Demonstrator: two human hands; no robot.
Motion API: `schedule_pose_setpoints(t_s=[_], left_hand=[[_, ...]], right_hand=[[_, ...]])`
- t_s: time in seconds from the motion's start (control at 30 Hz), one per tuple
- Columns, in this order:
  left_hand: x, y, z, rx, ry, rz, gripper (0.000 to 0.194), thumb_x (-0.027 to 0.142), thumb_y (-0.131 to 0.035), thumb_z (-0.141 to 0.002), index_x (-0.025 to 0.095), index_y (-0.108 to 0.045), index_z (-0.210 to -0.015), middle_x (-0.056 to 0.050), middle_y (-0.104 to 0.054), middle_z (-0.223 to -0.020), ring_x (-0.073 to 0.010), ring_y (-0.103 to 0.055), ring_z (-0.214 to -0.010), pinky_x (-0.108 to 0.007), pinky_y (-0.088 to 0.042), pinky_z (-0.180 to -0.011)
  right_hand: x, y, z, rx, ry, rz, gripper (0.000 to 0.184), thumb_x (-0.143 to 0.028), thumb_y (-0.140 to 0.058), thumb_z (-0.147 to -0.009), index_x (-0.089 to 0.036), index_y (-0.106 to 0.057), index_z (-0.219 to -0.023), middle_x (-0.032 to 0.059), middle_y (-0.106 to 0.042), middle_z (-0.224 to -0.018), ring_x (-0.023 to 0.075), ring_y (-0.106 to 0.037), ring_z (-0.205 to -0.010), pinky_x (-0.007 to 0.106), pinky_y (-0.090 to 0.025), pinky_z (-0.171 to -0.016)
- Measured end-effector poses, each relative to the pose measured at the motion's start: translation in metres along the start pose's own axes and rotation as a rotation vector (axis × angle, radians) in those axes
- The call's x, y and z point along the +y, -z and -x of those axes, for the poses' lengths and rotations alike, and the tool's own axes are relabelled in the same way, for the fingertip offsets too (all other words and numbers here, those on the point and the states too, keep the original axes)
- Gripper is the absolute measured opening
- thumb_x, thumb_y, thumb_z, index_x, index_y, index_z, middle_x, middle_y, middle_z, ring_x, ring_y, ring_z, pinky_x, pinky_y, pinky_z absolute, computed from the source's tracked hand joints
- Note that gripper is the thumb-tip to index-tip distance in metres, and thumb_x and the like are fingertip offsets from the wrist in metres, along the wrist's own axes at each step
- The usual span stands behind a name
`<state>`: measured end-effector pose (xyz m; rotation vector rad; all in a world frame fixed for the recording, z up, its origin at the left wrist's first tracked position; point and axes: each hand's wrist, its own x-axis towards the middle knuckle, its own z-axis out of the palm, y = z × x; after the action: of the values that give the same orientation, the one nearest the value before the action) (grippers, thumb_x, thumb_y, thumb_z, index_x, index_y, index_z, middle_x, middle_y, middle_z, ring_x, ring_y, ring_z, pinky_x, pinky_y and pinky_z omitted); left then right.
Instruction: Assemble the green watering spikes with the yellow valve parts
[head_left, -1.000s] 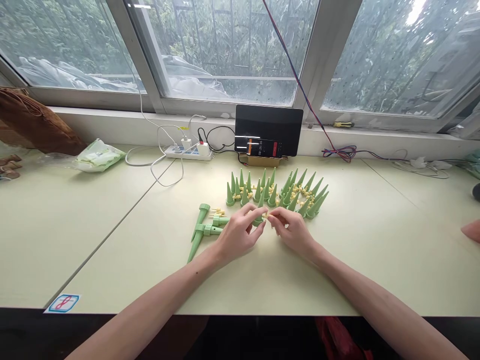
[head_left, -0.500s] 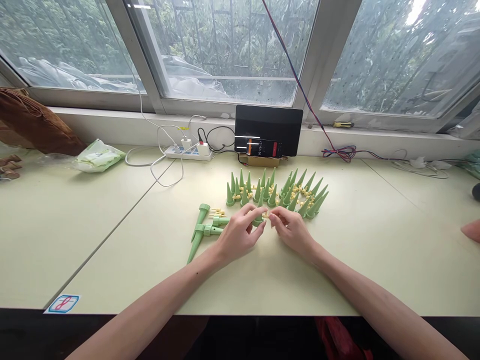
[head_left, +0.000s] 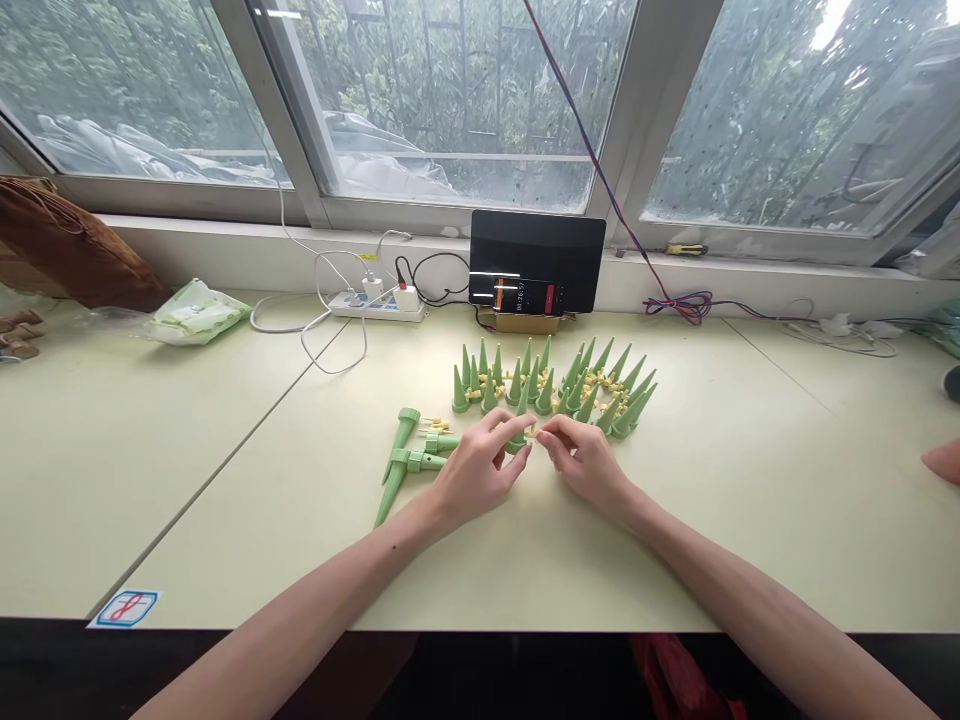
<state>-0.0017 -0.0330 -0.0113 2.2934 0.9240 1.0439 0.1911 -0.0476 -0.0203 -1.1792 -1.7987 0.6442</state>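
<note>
My left hand (head_left: 480, 462) is closed around the base of an upright green plant watering spike (head_left: 521, 405), its fingers hiding part of the cap. From the right, my right hand (head_left: 589, 460) pinches a small yellow valve (head_left: 533, 432) against that base. Just behind both hands stand several green spikes (head_left: 630, 400) with yellow valves at their bases, in two clusters. To the left of my left hand lie loose green spikes (head_left: 400, 470), some crossing each other. Small yellow valves (head_left: 435, 425) lie beside them.
A phone (head_left: 529, 297) with a timer leans on a black tablet (head_left: 537, 245) at the back. Left of it lies a white power strip (head_left: 379, 308) with looping cables. A green-white packet (head_left: 199, 311) rests further left. Another person's hand (head_left: 942, 462) shows at the right edge.
My right fingers have shifted slightly, and the yellow valve at the spike's base has turned a little. My left hand and the spike stay in place.
</note>
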Motion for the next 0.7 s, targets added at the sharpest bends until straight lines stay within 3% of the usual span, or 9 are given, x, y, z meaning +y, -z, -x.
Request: schedule_pose_setpoints(t_s=[0.2, 0.5, 0.7], left_hand=[[-0.001, 0.000, 0.001, -0.018, -0.019, 0.016, 0.032, 0.020, -0.056, -0.094, 0.023, -0.059, -0.126, -0.003, -0.059, -0.103, -0.0038, -0.044, -0.054, -0.021, -0.043, -0.053], [-0.001, -0.001, 0.000, -0.008, -0.020, 0.008, 0.031, 0.020, -0.056, -0.094, 0.023, -0.059, -0.125, -0.003, -0.058, -0.101, -0.0035, -0.044, -0.053, -0.021, -0.044, -0.053], [0.001, -0.002, -0.001, 0.045, 0.021, -0.020, 0.028, 0.021, -0.057, -0.095, 0.023, -0.061, -0.122, -0.001, -0.057, -0.096, -0.0042, -0.043, -0.054, -0.020, -0.043, -0.052]], right_hand=[[0.003, -0.001, 0.000, 0.014, 0.057, 0.065, 0.035, -0.039, -0.043, -0.101, -0.019, -0.054, -0.073, -0.0039, -0.042, -0.058, 0.0114, -0.036, -0.052, 0.025, -0.032, -0.052], [0.002, -0.002, -0.001, 0.017, 0.035, 0.059, 0.041, -0.041, -0.041, -0.102, -0.019, -0.053, -0.069, -0.0032, -0.045, -0.057, 0.0109, -0.039, -0.051, 0.025, -0.033, -0.052], [-0.005, 0.000, -0.002, 0.016, 0.014, 0.025, 0.022, -0.039, -0.056, -0.096, -0.018, -0.061, -0.095, -0.0009, -0.058, -0.067, 0.0129, -0.048, -0.053, 0.026, -0.039, -0.052]])
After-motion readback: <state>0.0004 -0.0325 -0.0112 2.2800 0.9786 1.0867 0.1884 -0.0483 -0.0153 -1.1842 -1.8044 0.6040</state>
